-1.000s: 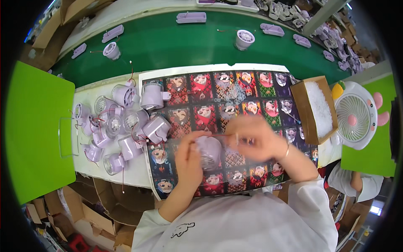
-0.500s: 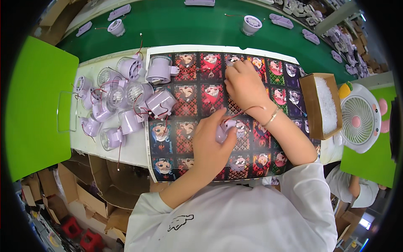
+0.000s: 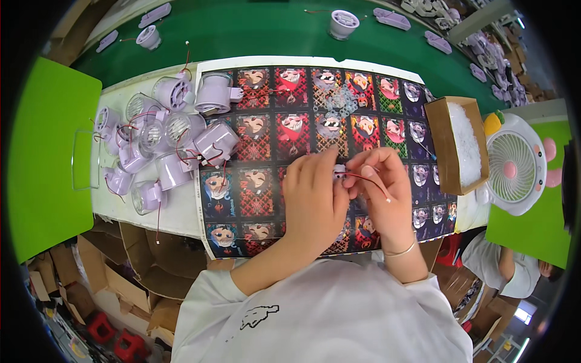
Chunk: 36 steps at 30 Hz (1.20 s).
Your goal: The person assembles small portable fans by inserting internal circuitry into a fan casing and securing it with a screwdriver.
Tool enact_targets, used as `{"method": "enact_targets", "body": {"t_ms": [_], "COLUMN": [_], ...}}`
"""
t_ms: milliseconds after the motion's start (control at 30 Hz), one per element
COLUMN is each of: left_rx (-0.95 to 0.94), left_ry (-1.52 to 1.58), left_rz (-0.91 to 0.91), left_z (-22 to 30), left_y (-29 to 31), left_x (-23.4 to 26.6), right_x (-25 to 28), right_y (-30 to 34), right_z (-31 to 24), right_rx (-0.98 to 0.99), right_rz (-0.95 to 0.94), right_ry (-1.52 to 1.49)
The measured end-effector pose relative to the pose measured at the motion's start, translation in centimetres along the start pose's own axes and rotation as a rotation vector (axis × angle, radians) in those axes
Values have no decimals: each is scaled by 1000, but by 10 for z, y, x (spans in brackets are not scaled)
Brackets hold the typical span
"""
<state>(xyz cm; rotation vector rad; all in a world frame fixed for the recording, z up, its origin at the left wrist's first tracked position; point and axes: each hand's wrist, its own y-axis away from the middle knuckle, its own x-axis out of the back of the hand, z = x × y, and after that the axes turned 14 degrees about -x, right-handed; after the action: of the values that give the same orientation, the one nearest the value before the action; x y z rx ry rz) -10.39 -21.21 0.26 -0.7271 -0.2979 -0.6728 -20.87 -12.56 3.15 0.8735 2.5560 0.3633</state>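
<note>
Near the front of the picture-covered sheet (image 3: pixel 254 163), my left hand (image 3: pixel 310 202) is closed around a small lilac plastic part (image 3: pixel 340 172), mostly hidden by the fingers. A thin red wire (image 3: pixel 363 177) with a white end plug runs from it across my right hand (image 3: pixel 387 206). The right thumb and fingertips are pinched together beside the part; what they hold is too small or hidden to name. Farther back on the sheet lies a loose pile of small clear rings (image 3: pixel 340 101).
Several lilac cup-shaped housings (image 3: pixel 175 172) with wires crowd the left side. A cardboard box (image 3: pixel 445 148) of clear small pieces and a white fan (image 3: pixel 514 163) stand right. Behind runs a green belt (image 3: pixel 242 30) carrying lilac parts. Another person (image 3: pixel 505 260) sits at the right.
My right hand has come back from the pile of clear rings to the lilac part in my left hand. The pile is now uncovered. The whole view has shifted slightly.
</note>
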Motion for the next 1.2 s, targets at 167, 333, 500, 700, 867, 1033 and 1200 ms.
{"method": "enact_targets", "body": {"t_ms": [167,333,500,700,867,1033,1200], "left_rx": [-334,-380,-531,-598,-608,-632,-718], "left_ry": [-211,38,120,146,239,221,289], "left_rz": [-131,-157,-125,-122,-119,-90,-56], "left_z": [-6,-6,13,9,4,2,2], "left_y": [-11,-32,-47,-50,-48,-42,-42], "left_x": [8,15,22,14,14,10,9], "right_x": [8,18,24,14,21,22,13], "right_y": [0,6,27,36,33,31,33], "right_z": [8,-7,-30,-44,-47,-47,-48], "right_rx": [11,69,282,293,82,92,106], "right_rz": [-2,65,8,-1,-98,-147,-26], "right_ry": [-91,17,155,263,97,122,137]}}
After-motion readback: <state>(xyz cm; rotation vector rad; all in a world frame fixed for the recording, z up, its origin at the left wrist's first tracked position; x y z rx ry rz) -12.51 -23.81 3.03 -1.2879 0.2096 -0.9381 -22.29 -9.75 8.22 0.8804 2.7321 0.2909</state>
